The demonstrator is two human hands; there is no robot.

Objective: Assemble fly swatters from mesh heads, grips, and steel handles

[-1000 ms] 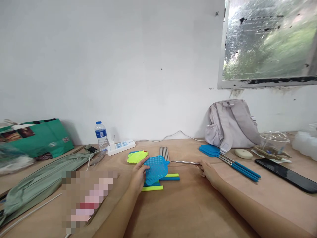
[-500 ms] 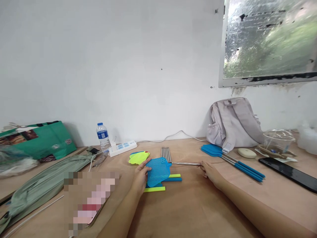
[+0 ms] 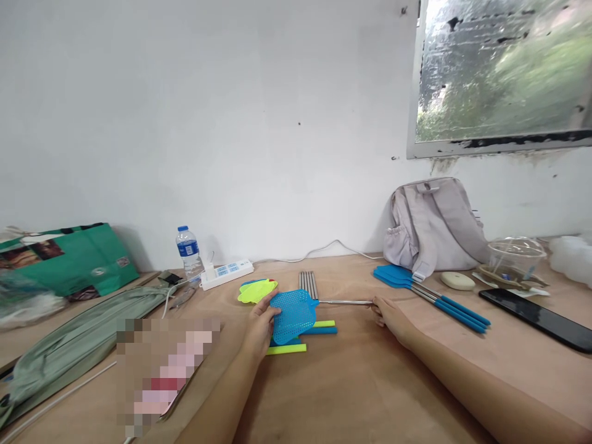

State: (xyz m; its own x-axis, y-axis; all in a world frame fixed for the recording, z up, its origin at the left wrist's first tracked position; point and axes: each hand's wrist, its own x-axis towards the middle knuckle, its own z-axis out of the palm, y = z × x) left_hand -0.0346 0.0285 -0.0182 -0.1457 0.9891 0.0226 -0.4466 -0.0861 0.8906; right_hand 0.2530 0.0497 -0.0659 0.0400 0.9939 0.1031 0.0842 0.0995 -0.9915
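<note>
Between my hands is a blue perforated fly swatter head (image 3: 294,316) with a thin metal rod (image 3: 345,302) running from its right side. My left hand (image 3: 261,322) pinches the head's left edge. The far end of the rod is in the closed fingers of my right hand (image 3: 387,316). Below the head lie yellow-green handle tubes (image 3: 289,349) and blue ones (image 3: 322,330), partly covered by it. Just behind are several metal rods (image 3: 307,284) side by side. A yellow-green swatter head (image 3: 255,291) lies on other heads, with blue and red edges showing.
Blue fly swatters (image 3: 432,299) with metal shafts and blue handles lie at the right, by a grey backpack (image 3: 435,228), a white case (image 3: 457,281) and a black phone (image 3: 536,319). Leftward stand a water bottle (image 3: 189,253) and a power strip (image 3: 226,274). The wall closes off the back.
The whole view has shifted slightly, with everything a little higher and further left. Both hands keep the same hold on the swatter head and rod.
</note>
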